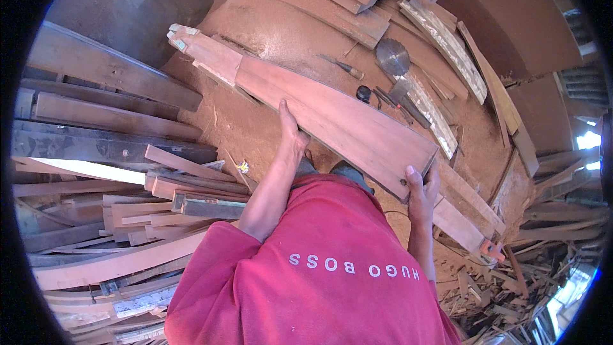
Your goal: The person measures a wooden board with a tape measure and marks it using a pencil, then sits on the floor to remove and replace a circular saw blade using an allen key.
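Note:
A wide reddish wooden board lies slantwise in front of me, from upper left to lower right. My left hand grips its near edge, with the thumb on top and the other fingers hidden beneath. At the board's right end, my right hand is closed round the corner, its thumb pressed on the top face near a small dark knot. More pieces of wood reach out past both ends: a pale-edged length at the upper left and a narrower plank at the lower right.
Beyond the board, on a sawdust-covered surface, are a circular saw blade, a chisel-like tool, and a small black round object. Stacked timber crowds the left; an orange clamp-like piece sits at lower right, beside wood scraps.

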Motion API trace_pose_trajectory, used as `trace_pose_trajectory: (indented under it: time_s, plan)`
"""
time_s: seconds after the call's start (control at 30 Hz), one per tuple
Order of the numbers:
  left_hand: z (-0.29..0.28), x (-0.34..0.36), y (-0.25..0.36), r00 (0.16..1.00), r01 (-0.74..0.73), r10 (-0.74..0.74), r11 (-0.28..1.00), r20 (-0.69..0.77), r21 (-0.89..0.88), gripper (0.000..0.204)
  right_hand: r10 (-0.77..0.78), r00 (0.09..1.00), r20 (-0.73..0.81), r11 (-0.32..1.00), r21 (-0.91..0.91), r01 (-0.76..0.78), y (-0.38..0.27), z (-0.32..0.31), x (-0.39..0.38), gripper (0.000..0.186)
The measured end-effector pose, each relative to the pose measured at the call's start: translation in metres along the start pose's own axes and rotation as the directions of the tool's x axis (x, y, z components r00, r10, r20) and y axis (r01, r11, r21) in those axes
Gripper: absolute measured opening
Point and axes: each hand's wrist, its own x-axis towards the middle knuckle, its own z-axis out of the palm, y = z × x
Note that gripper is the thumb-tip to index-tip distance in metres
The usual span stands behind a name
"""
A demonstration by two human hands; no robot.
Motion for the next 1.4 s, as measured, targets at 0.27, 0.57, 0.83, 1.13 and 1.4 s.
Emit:
trace_pose_trajectory:
  time_s: [0.27, 0.57, 0.83, 1.13, 1.4]
  plan:
    - [-0.028, 0.05, -0.011, 0.997, -0.057, 0.063, 0.991, -0.048, 0.118, 0.075, 0.211, 0.973, 0.09, 0.968, 0.12, -0.221, 0.062, -0.034, 0.053, 0.055]
    - [-0.137, 0.04, -0.041, 0.896, 0.085, 0.28, 0.655, -0.345, 0.751, 0.071, 0.5, 0.827, 0.257, 0.86, -0.038, -0.508, 0.256, -0.081, 0.082, 0.043]
    - [-0.211, -0.058, -0.071, 0.866, 0.319, 0.356, 0.147, -0.351, 0.936, 0.063, 0.562, 0.696, 0.447, 0.712, -0.69, -0.132, 0.289, -0.11, 0.116, 0.035]
    - [-0.202, -0.126, -0.134, 0.886, 0.269, 0.395, -0.011, -0.243, 0.963, 0.048, 0.101, 0.849, 0.518, 0.674, -0.664, 0.325, 0.273, 0.007, 0.28, 0.04]
    - [-0.194, -0.172, -0.161, 0.851, 0.3, 0.446, 0.02, -0.277, 0.954, 0.054, 0.109, 0.672, 0.732, 0.282, -0.671, 0.685, 0.305, 0.107, 0.346, 0.05]
